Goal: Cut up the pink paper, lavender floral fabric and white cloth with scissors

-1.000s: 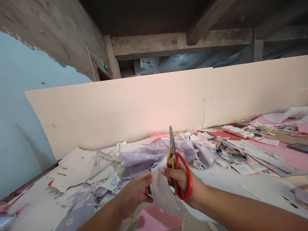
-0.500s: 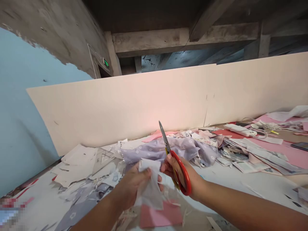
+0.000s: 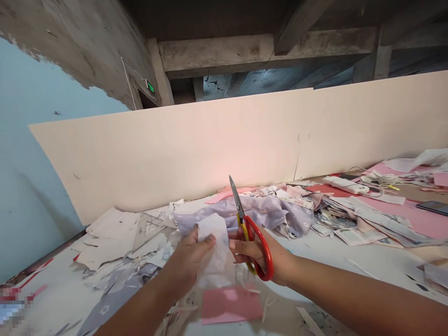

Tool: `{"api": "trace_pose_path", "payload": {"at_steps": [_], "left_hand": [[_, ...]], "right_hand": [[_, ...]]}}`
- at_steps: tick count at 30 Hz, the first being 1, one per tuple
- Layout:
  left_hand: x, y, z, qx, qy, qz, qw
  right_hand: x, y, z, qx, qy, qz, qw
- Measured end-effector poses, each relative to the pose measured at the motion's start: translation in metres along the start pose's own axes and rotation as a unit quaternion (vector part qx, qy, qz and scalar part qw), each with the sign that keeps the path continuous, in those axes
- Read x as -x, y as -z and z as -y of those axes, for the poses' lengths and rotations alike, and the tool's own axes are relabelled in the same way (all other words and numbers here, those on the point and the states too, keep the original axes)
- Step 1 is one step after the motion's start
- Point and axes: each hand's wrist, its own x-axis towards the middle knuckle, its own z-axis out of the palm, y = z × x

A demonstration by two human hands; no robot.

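Note:
My left hand pinches a thin white piece of fabric between thumb and fingers. In my right hand are scissors with red handles and a yellow part. Their blades look shut and point up, away from me. The fingertips of my right hand are close to the right edge of the white fabric; whether they touch it I cannot tell. A flat pink rectangle lies on the table below both hands. Behind them is crumpled lavender fabric with small white flowers.
Fabric scraps are strewn at left, near pale pattern sheets and a clear set square. At right are piled strips, a white power strip and a phone. A pale upright board bounds the table's back.
The white fabric has been raised and spread flatter, its top edge now higher. My right hand has shifted slightly left with the scissors. The whole view has moved a little.

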Motion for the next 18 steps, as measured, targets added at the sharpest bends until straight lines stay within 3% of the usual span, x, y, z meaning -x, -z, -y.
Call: {"api": "trace_pose_path", "payload": {"at_steps": [4, 9, 13, 18], "left_hand": [[0.003, -0.006, 0.013, -0.021, 0.01, 0.042, 0.999], [-0.003, 0.001, 0.014, -0.133, 0.005, 0.029, 0.991], [-0.009, 0.009, 0.015, -0.158, 0.014, 0.036, 0.987], [-0.008, 0.005, 0.018, -0.093, 0.011, 0.069, 0.993]], "right_hand": [[0.001, 0.0, 0.001, 0.048, 0.003, -0.028, 0.998], [0.002, 0.002, 0.006, 0.127, 0.003, -0.106, 0.986], [0.003, 0.005, 0.006, 0.171, 0.004, -0.091, 0.981], [0.003, 0.007, -0.004, 0.116, 0.03, -0.043, 0.992]]}}
